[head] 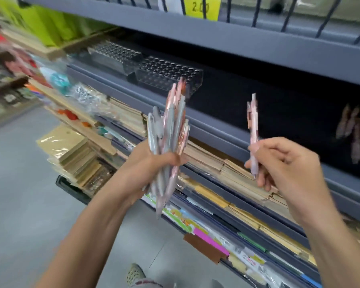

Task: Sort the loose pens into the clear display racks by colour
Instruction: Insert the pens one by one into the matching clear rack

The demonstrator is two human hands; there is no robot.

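Observation:
My left hand [152, 161] grips a thick bundle of pens [170, 129], pink and grey ones mixed, held upright in front of the shelf. My right hand [287, 163] pinches a single pale pink pen [253, 129], tip down, cap end up. Two clear display racks with rows of round holes stand on the dark shelf: one [168, 74] just behind the bundle, the other [114, 54] further left. Both look empty. Several pink and grey pens [355, 132] stand in the shelf's dark recess at far right, blurred.
A grey shelf edge [216, 125] runs diagonally below the racks. Under it lie stacks of brown envelopes and notebooks [227, 163]. A yellow price tag [202, 7] hangs on the upper shelf. Grey floor [29, 194] spreads at lower left, with a shoe [135, 274] at the bottom.

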